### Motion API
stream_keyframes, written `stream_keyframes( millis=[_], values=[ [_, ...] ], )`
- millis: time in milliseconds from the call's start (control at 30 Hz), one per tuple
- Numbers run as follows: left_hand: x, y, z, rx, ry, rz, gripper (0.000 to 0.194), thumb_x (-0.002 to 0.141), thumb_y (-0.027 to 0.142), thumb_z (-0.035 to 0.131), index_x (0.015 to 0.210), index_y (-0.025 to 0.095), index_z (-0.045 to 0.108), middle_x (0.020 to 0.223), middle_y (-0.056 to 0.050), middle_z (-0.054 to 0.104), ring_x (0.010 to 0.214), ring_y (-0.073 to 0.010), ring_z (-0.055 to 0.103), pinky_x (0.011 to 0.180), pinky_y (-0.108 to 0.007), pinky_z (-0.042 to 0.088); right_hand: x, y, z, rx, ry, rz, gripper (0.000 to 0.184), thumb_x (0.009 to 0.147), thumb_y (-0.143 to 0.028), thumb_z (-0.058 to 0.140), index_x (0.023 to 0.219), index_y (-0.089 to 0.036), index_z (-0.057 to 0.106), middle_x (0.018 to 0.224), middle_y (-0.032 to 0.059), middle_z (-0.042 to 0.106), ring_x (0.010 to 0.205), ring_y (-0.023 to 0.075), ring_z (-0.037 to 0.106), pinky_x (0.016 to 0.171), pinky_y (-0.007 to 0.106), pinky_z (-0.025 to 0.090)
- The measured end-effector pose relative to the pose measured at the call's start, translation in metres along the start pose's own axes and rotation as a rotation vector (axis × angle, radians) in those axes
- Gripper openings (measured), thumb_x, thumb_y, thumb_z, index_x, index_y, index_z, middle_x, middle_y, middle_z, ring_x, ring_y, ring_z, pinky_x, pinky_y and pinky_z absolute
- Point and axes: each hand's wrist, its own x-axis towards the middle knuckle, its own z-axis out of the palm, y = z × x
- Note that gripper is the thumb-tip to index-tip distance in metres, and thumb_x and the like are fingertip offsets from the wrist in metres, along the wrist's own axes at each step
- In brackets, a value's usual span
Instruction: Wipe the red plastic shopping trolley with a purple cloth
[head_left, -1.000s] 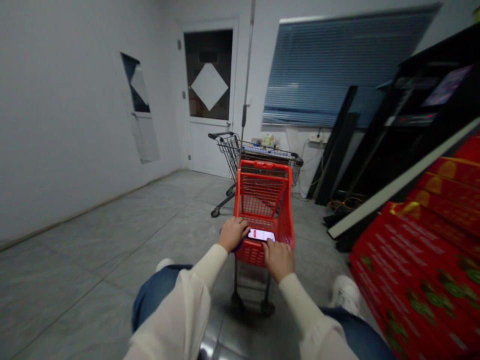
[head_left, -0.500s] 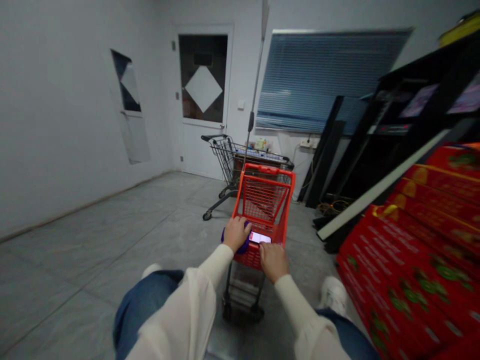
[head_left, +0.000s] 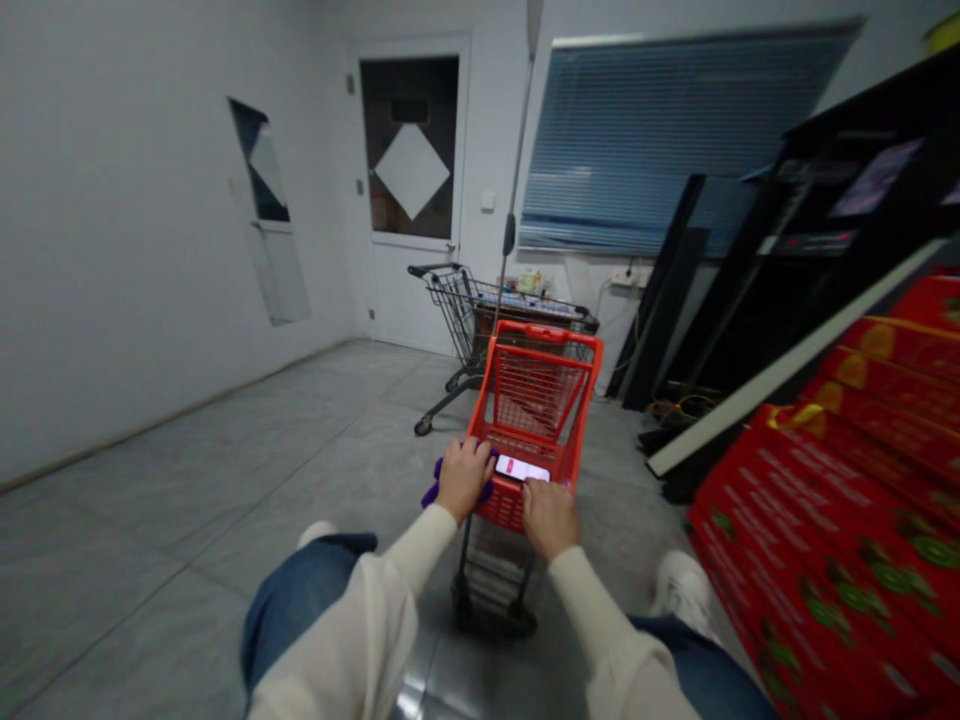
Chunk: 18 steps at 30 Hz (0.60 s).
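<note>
Just right of the centre of the frame, I have a red shopping cart [head_left: 568, 440] standing upright on its wheels, with lattice plastic walls, a handle bar at its far end and a dark frame below the basket. Over its near end lies a phone [head_left: 523, 468], longways across the frame, its lit white screen facing up with a small pinkish-red patch towards the left. Left of the phone, a purple item [head_left: 430, 494] sits mostly covered by my left hand [head_left: 463, 477], so I can't tell its full shape. My right hand's [head_left: 551, 518] fingertips are at the phone's lower right edge.
</note>
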Motion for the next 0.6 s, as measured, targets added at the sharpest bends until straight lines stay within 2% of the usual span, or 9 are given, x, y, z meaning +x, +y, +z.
stream_keyframes(
  millis=[100, 167, 233, 300, 367, 467, 533, 600],
  values=[
    [-0.007, 0.016, 0.008, -0.035, 0.014, 0.020, 0.025, 0.097, 0.039, 0.050, 0.108, 0.024, 0.066, 0.107, -0.009, 0.060, 0.098, -0.0240, 0.050, 0.087, -0.039, 0.043, 0.002, -0.003, 0.000, 0.013, -0.002, -0.001, 0.035, 0.102, -0.026, 0.036, 0.102, -0.016, 0.071, 0.095, 0.0093, 0.073, 0.091, 0.0213, 0.064, 0.086, 0.034, 0.036],
    [-0.008, 0.019, 0.009, -0.055, -0.002, 0.095, 0.026, 0.097, 0.042, 0.049, 0.107, 0.025, 0.066, 0.106, -0.008, 0.061, 0.098, -0.0236, 0.050, 0.088, -0.039, 0.043, 0.003, 0.004, -0.002, 0.022, 0.015, -0.030, 0.035, 0.101, -0.025, 0.037, 0.107, -0.017, 0.071, 0.105, 0.0099, 0.073, 0.105, 0.0224, 0.062, 0.095, 0.035, 0.035],
    [-0.005, 0.011, 0.007, -0.060, -0.025, 0.133, 0.027, 0.097, 0.043, 0.049, 0.105, 0.025, 0.067, 0.105, -0.008, 0.061, 0.099, -0.0237, 0.050, 0.088, -0.039, 0.042, 0.002, 0.017, -0.004, 0.019, 0.042, -0.051, 0.035, 0.101, -0.025, 0.039, 0.111, -0.019, 0.071, 0.121, 0.0094, 0.070, 0.123, 0.0246, 0.054, 0.107, 0.039, 0.030],
    [-0.002, -0.002, 0.004, -0.056, -0.016, 0.098, 0.026, 0.097, 0.043, 0.050, 0.104, 0.024, 0.067, 0.109, -0.008, 0.062, 0.102, -0.0246, 0.050, 0.088, -0.038, 0.042, 0.002, 0.028, -0.006, 0.017, 0.045, -0.074, 0.035, 0.100, -0.025, 0.039, 0.113, -0.020, 0.071, 0.131, 0.0075, 0.066, 0.134, 0.0257, 0.045, 0.114, 0.043, 0.024],
    [-0.001, -0.009, 0.003, -0.052, 0.033, 0.008, 0.026, 0.097, 0.042, 0.050, 0.104, 0.024, 0.068, 0.118, -0.009, 0.062, 0.106, -0.0259, 0.049, 0.089, -0.039, 0.042, 0.001, 0.035, -0.005, 0.037, 0.028, -0.109, 0.036, 0.101, -0.025, 0.038, 0.115, -0.021, 0.071, 0.128, 0.0060, 0.068, 0.136, 0.0247, 0.044, 0.116, 0.044, 0.022],
    [-0.006, 0.003, 0.007, -0.063, 0.080, -0.084, 0.029, 0.097, 0.045, 0.050, 0.103, 0.023, 0.068, 0.120, -0.010, 0.063, 0.106, -0.0266, 0.049, 0.089, -0.040, 0.042, 0.002, 0.035, -0.002, 0.074, 0.026, -0.114, 0.037, 0.101, -0.023, 0.037, 0.116, -0.021, 0.070, 0.118, 0.0053, 0.072, 0.132, 0.0232, 0.047, 0.117, 0.043, 0.022],
    [-0.009, 0.017, 0.010, -0.080, 0.068, -0.050, 0.030, 0.097, 0.046, 0.050, 0.101, 0.023, 0.069, 0.112, -0.009, 0.064, 0.103, -0.0260, 0.049, 0.089, -0.041, 0.042, 0.001, 0.034, -0.002, 0.069, 0.035, -0.086, 0.035, 0.100, -0.023, 0.039, 0.112, -0.019, 0.071, 0.113, 0.0067, 0.074, 0.127, 0.0232, 0.050, 0.117, 0.042, 0.023],
    [-0.009, 0.023, 0.012, -0.104, 0.036, 0.063, 0.029, 0.097, 0.046, 0.049, 0.102, 0.024, 0.069, 0.108, -0.009, 0.064, 0.102, -0.0248, 0.049, 0.090, -0.040, 0.042, 0.000, 0.035, -0.003, 0.050, 0.033, -0.073, 0.033, 0.099, -0.023, 0.040, 0.107, -0.018, 0.072, 0.108, 0.0080, 0.074, 0.121, 0.0230, 0.053, 0.116, 0.041, 0.024]
  ],
)
